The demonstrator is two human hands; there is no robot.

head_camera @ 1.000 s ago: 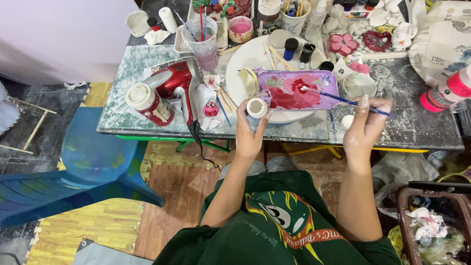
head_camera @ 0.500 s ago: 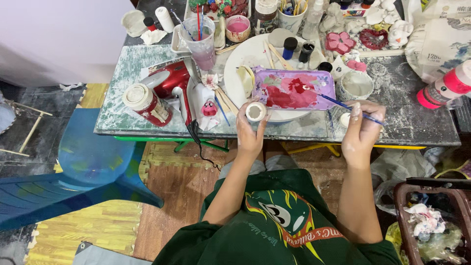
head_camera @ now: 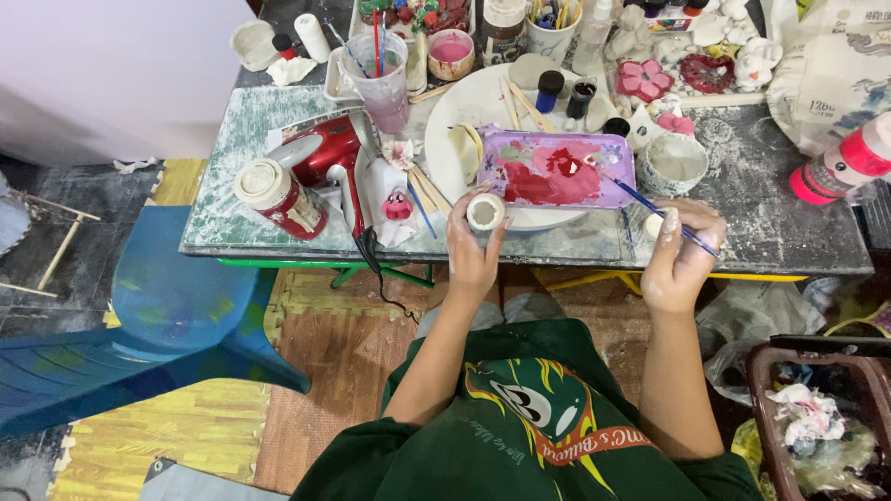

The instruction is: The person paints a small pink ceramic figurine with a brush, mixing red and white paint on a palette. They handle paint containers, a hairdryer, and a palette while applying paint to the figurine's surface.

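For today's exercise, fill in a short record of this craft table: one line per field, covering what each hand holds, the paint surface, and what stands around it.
Left hand: holds a small white round pot, opening facing up
Right hand: grips a blue-handled brush, tip pointing at the palette
Palette: purple tray smeared with red and pink paint, resting on a white plate
Left of the plate: red hair dryer, lidded red jar on its side
Far right: pink paint bottle
Table: grey, paint-stained
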